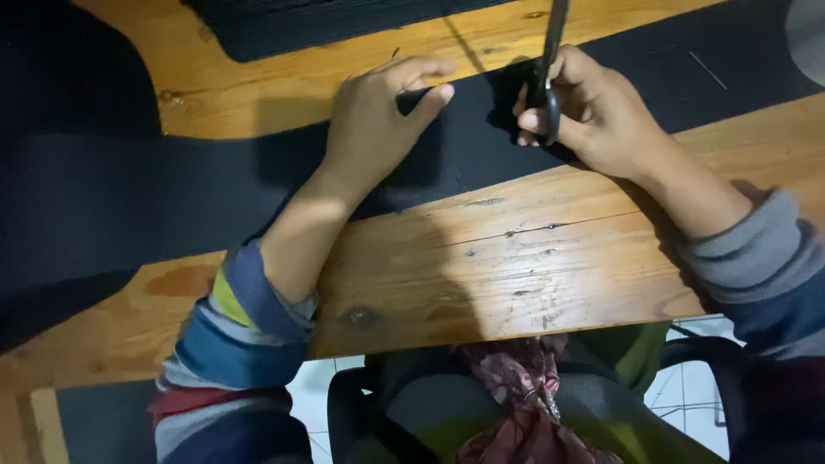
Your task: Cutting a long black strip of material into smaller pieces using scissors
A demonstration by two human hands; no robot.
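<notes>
Black scissors (550, 60), tips cut off, in right hand (593, 112) over fabric strip (172, 189).

Two bare hands are seen, a left hand (371, 120) and a right hand (593, 107). One pair of dark-handled metal scissors (550, 64) is counted. One long black fabric strip (172, 193) and one wooden plank tabletop (516, 266) are shown.

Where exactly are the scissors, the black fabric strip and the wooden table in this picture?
scissors (550, 60): head view, on the dark blades above the right hand.
black fabric strip (481, 146): head view, on the flat cloth between the hands.
wooden table (516, 275): head view, on the bare plank near the front edge.
</notes>
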